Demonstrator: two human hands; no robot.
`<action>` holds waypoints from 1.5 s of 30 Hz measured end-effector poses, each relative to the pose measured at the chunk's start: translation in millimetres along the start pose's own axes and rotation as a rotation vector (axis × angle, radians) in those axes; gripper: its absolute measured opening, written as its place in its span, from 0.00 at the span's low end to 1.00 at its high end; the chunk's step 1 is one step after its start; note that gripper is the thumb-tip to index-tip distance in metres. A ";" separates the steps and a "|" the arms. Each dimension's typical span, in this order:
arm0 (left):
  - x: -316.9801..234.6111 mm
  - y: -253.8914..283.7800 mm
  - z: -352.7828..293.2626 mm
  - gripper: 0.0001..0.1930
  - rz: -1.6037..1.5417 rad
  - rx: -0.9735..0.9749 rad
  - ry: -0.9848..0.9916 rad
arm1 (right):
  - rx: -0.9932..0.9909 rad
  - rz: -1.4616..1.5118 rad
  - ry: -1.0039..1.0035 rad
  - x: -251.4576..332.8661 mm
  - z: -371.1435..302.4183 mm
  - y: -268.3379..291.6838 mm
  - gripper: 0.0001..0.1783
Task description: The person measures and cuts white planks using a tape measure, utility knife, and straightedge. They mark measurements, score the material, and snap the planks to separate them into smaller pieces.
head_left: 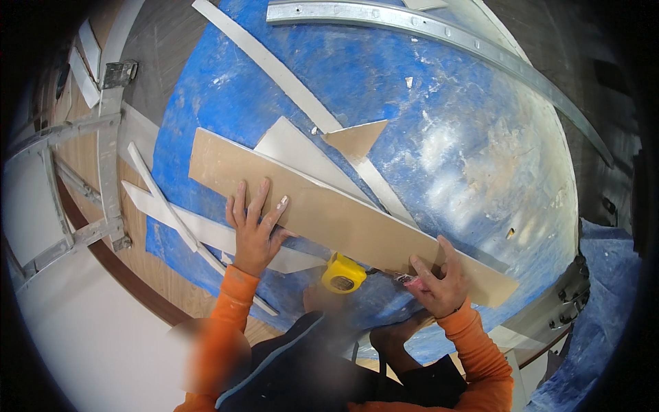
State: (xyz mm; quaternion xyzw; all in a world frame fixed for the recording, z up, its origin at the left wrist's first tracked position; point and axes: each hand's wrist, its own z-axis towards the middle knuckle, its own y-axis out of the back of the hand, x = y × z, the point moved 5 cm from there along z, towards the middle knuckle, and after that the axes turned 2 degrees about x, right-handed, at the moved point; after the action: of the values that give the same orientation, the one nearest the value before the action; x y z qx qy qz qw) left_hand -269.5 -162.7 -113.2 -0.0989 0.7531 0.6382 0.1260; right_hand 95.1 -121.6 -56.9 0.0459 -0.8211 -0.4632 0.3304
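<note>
A long strip of plasterboard (336,216), brown face up, lies slantwise in front of me. My left hand (255,230) is open on its left part, fingers spread flat against the face. At the right part, my right hand (439,278) has its thumb and forefinger over the board. A small pink-handled tool (413,282) sits in that hand; its dark tip lies by the board's near edge, and its exact kind is hard to make out. Between my hands, just below the board, rests a yellow tape measure (343,273).
White plasterboard offcuts (274,75) lie on the blue sheet (357,62), some partly under the strip. A curved-looking metal channel (439,33) crosses the far side. A metal ladder-like frame (110,165) stands at left. Blue cloth (597,323) bunches at right.
</note>
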 end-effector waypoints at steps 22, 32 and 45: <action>18.5 12.4 -3.0 0.33 0.023 0.047 -0.097 | -0.008 0.123 -0.059 34.3 -13.6 -15.2 0.39; 21.1 7.8 -4.7 0.32 0.028 0.004 -0.106 | -0.040 0.160 -0.080 32.3 -14.8 -19.6 0.39; 3.0 -4.2 -2.0 0.32 -0.004 -0.077 -0.012 | -0.013 0.017 -0.013 -0.4 2.1 4.3 0.34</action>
State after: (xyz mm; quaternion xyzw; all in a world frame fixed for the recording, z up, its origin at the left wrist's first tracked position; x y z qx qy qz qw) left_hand -271.1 -165.3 -117.8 -0.1014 0.7269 0.6670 0.1279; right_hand 95.2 -117.5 -54.5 0.0338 -0.8207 -0.4658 0.3291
